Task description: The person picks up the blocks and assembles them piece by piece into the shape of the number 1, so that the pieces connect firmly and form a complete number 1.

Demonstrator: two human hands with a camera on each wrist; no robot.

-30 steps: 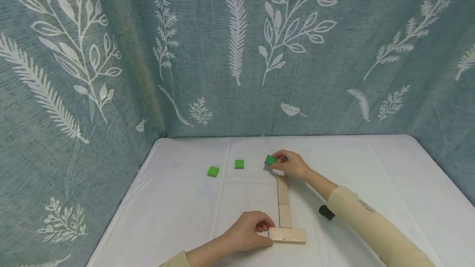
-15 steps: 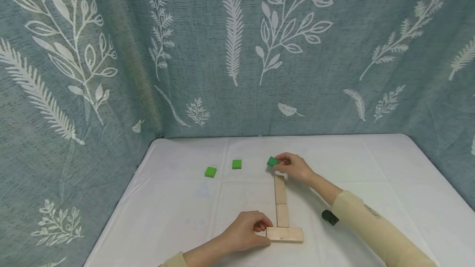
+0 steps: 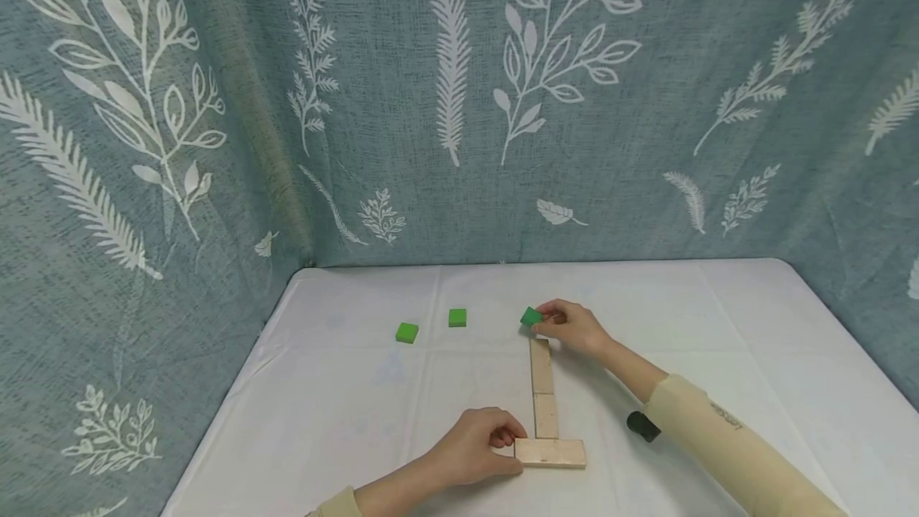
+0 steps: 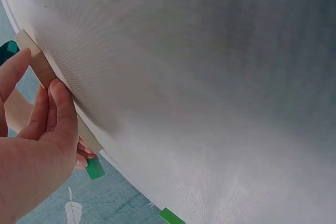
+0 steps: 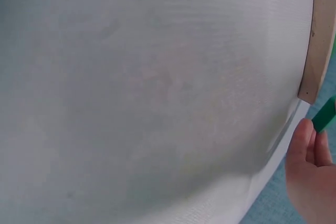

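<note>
A green block (image 3: 530, 317) is pinched between the thumb and fingers of my right hand (image 3: 574, 327), just past the far end of a row of wooden blocks. Two wooden blocks (image 3: 542, 367) lie end to end in that row, running away from me. Across its near end lies another wooden block (image 3: 550, 453), and my left hand (image 3: 477, 445) pinches the left end of this one. The left wrist view shows thumb and fingertips on either side of that wooden block (image 4: 38, 61). In the right wrist view the green block (image 5: 324, 115) sticks out from the fingertips.
Two more green blocks lie on the white tablecloth, one at the left (image 3: 407, 333) and one at centre back (image 3: 457, 317). A small black object (image 3: 642, 426) sits beside the right sleeve (image 3: 718, 429). A patterned curtain (image 3: 459, 102) hangs behind the table.
My right hand has shifted slightly toward me and right with the green block, closer to the far end of the row. The left hand stays on its wooden block. The head view has shifted slightly.
</note>
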